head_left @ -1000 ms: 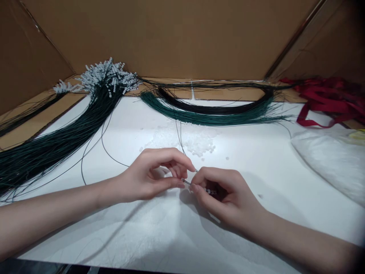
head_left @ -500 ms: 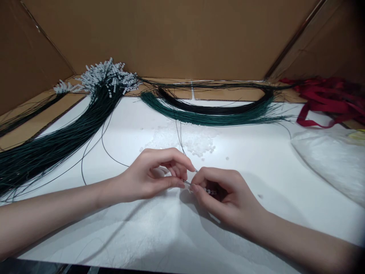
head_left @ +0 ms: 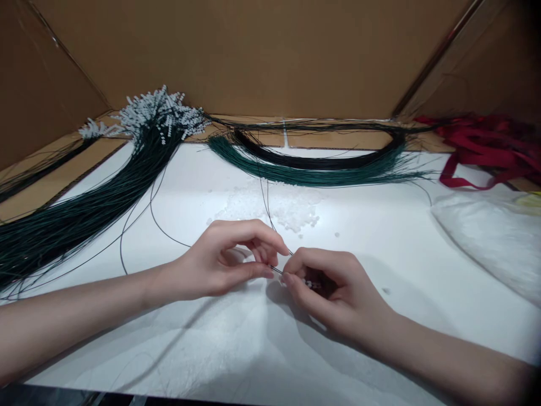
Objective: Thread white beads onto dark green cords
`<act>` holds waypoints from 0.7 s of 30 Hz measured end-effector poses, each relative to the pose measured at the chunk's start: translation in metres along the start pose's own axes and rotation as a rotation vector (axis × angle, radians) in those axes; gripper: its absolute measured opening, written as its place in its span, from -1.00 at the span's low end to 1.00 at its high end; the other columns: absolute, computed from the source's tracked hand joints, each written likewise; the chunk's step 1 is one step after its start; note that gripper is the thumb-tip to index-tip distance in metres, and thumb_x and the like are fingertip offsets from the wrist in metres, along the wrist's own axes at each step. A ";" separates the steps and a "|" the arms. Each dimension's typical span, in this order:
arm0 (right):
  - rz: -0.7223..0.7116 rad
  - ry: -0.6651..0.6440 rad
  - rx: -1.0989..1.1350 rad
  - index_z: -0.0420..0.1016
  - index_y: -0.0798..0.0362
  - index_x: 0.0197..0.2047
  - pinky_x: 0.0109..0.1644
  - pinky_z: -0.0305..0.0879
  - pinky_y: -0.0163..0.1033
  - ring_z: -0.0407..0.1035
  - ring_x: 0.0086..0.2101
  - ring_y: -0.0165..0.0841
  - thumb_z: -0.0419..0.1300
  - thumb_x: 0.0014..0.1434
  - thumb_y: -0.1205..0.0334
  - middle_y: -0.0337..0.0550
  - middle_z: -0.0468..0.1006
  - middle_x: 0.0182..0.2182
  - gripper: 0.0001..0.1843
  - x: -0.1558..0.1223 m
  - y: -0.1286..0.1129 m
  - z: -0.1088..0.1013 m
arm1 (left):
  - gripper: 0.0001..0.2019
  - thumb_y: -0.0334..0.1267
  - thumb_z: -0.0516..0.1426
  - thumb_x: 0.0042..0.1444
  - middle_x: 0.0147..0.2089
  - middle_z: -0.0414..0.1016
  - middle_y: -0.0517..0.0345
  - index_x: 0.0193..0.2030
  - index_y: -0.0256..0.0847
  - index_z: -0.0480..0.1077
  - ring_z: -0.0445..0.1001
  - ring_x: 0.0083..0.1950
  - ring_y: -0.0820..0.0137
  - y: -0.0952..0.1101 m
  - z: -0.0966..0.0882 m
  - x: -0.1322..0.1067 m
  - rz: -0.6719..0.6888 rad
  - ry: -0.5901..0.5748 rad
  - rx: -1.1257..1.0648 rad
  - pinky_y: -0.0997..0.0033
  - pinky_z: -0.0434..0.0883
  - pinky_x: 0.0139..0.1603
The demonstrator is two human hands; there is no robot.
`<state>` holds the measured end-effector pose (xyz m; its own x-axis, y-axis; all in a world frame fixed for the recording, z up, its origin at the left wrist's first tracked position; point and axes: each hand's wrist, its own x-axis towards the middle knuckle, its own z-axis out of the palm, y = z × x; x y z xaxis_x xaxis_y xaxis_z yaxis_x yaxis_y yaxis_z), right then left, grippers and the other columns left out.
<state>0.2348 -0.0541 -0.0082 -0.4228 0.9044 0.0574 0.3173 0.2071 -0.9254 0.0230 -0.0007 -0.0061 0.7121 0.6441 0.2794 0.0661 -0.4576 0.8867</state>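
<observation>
My left hand point(head_left: 228, 259) is closed in a pinch on a thin dark wire point(head_left: 267, 208) that runs back across the white table point(head_left: 380, 237). My right hand point(head_left: 329, 287) is curled shut just to the right of it, fingertips meeting the wire's end, with a few small clear beads point(head_left: 311, 284) cupped under its fingers. Both hands rest on the table, nearly touching. A loose pile of clear beads point(head_left: 274, 206) lies just beyond them.
A thick bundle of dark green wires tipped with white beads point(head_left: 139, 152) fans along the left. Bare green and black wires point(head_left: 321, 166) curve across the back. Red ribbon point(head_left: 486, 146) lies at the far right, a clear plastic bag point(head_left: 494, 237) below it. Cardboard walls point(head_left: 253, 56) surround the table.
</observation>
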 end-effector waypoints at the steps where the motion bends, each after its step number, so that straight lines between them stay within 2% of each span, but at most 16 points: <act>1: -0.001 0.001 0.002 0.34 0.09 -0.45 -0.52 0.00 -0.40 0.05 -0.57 -0.55 0.10 0.14 0.45 -0.38 0.20 -0.61 -0.85 0.000 0.000 0.000 | -0.81 -0.41 0.23 0.15 -0.25 0.51 0.08 -0.08 -0.26 0.44 0.50 -0.24 0.46 0.000 0.000 0.000 -0.001 -0.001 -0.001 0.51 0.47 -0.24; 21: -0.004 0.000 0.012 0.34 0.09 -0.46 -0.53 0.00 -0.41 0.05 -0.58 -0.56 0.11 0.13 0.47 -0.39 0.20 -0.62 -0.84 0.001 -0.001 0.001 | -0.83 -0.38 0.22 0.17 -0.25 0.50 0.10 -0.08 -0.23 0.43 0.49 -0.24 0.46 0.001 0.000 -0.001 -0.062 -0.023 -0.018 0.53 0.47 -0.27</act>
<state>0.2331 -0.0538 -0.0071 -0.4241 0.9036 0.0610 0.3055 0.2062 -0.9296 0.0223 -0.0017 -0.0052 0.7226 0.6568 0.2154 0.0979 -0.4057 0.9088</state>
